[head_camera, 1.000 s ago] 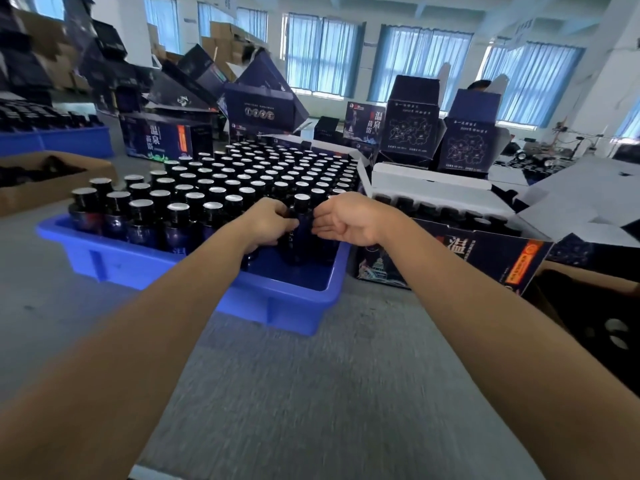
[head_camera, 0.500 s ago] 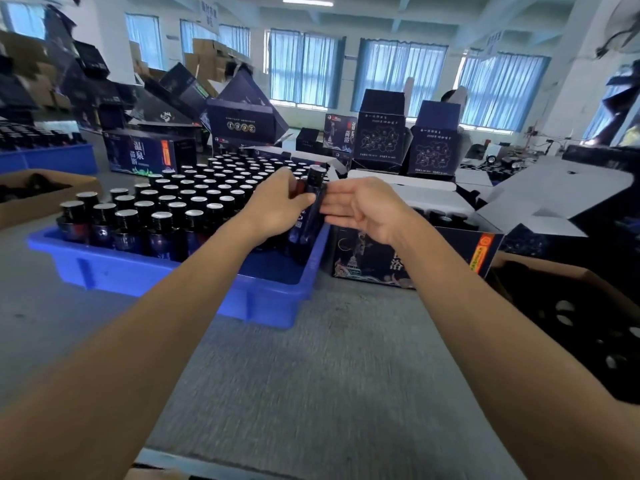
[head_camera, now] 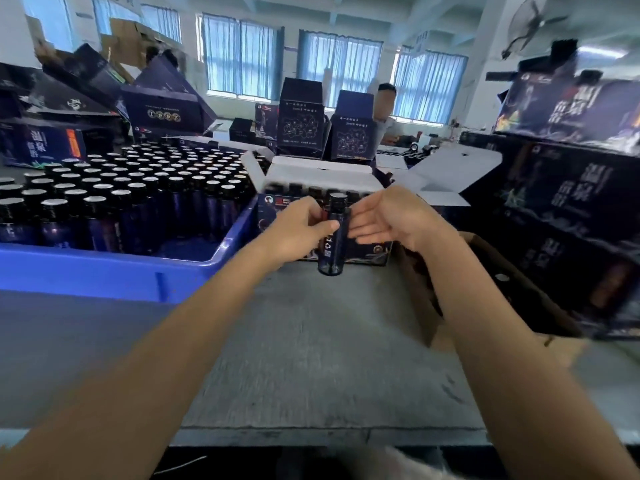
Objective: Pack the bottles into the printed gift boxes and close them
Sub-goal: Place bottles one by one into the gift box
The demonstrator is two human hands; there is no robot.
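Head view: packing looks far from done. A person's left hand (head_camera: 299,230) grips one dark bottle (head_camera: 331,251) upright above the table (head_camera: 311,341), in front of the open gift box (head_camera: 322,173); the right hand (head_camera: 391,221), fingers straight, touches its side. The box holds a row of bottles, flaps up, not yet closed. At left, the blue crate (head_camera: 104,266) is approx. full of capped bottles (head_camera: 145,188) to be boxed.

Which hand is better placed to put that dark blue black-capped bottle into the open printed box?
Left, I'd say: the left hand grips the dark blue black-capped bottle; the right hand lies open beside it. The open printed cardboard box stands just behind.
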